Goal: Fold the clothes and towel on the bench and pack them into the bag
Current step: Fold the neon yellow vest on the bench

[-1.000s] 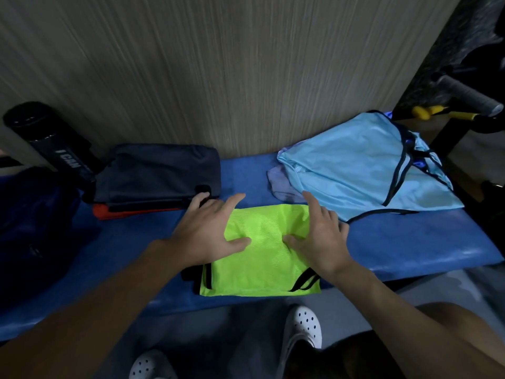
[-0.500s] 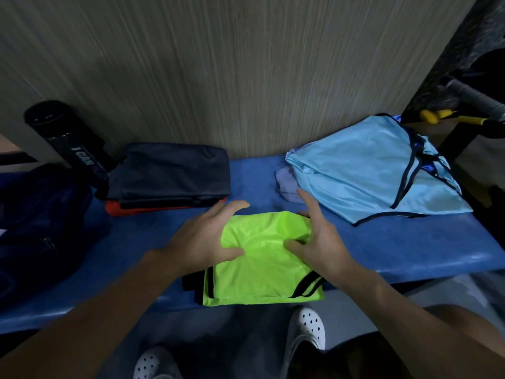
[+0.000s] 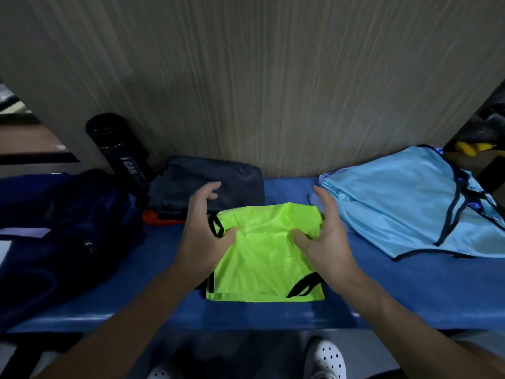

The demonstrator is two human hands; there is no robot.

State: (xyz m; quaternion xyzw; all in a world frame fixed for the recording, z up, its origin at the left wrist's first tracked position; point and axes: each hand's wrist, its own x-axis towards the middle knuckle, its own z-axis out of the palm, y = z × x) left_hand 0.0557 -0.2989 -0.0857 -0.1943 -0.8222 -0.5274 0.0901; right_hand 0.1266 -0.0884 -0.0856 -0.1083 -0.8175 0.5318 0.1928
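A folded neon-green mesh vest (image 3: 262,255) with black trim lies near the front of the blue bench (image 3: 396,291). My left hand (image 3: 203,231) grips its left side, thumb on top and fingers going under the edge. My right hand (image 3: 325,239) grips its right side the same way. The vest's far edge is lifted off the bench. A dark folded garment (image 3: 216,181) lies on an orange one (image 3: 155,218) behind my left hand. An unfolded light-blue vest (image 3: 404,203) sprawls at the right. A dark navy bag (image 3: 54,236) sits at the left.
A black bottle (image 3: 120,151) stands against the wall beside the dark stack. A lilac cloth (image 3: 314,198) peeks out under the light-blue vest. Yellow-handled equipment (image 3: 470,149) lies beyond the bench's right end. My white clogs (image 3: 325,359) stand on the floor below.
Both hands went from pressing flat on the green vest to gripping its two sides. The vest's far edge has risen off the bench.
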